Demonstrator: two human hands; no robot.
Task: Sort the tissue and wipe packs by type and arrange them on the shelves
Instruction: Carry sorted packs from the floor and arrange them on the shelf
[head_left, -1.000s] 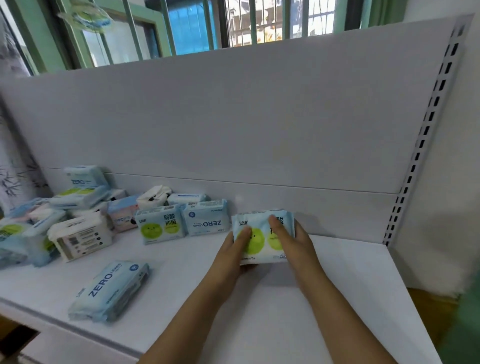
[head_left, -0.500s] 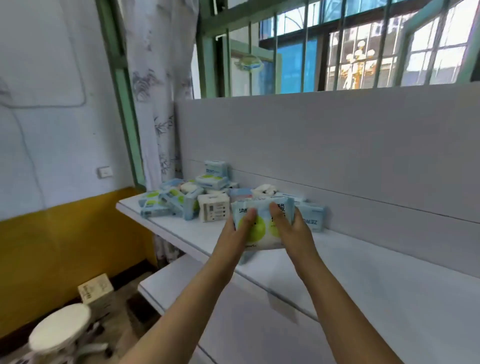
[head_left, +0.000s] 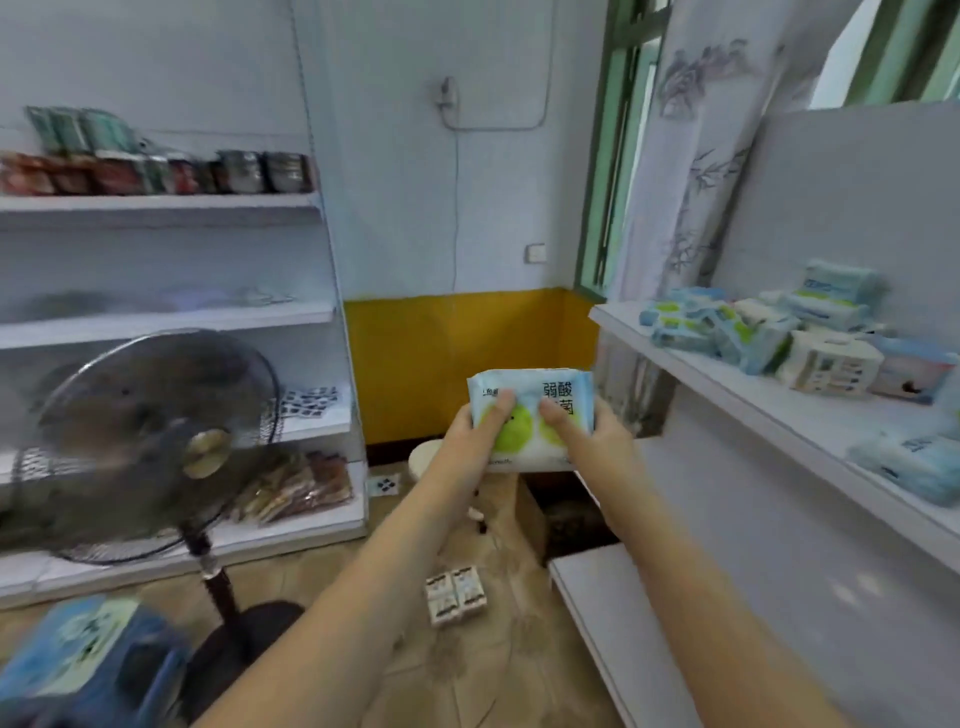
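Observation:
I hold a light blue wipe pack (head_left: 535, 395) with green circles in front of me, in mid-air over the floor. My left hand (head_left: 475, 434) grips its left side and my right hand (head_left: 589, 436) grips its right side, thumbs on the front. To the right, the white upper shelf (head_left: 727, 384) carries a heap of several blue and white tissue and wipe packs (head_left: 763, 327). One blue pack (head_left: 914, 465) lies alone near that shelf's front edge. A lower white shelf (head_left: 623, 639) sits below it.
A standing fan (head_left: 150, 441) is at the left, in front of a white shelf unit (head_left: 171, 317) with jars and snack bags. A stool (head_left: 431, 460) and small boxes (head_left: 454, 597) sit on the floor. A blue pack (head_left: 78, 654) shows at bottom left.
The pack has come off the shelf in both hands and the view has swung left, away from the shelf toward the room's corner and the fan.

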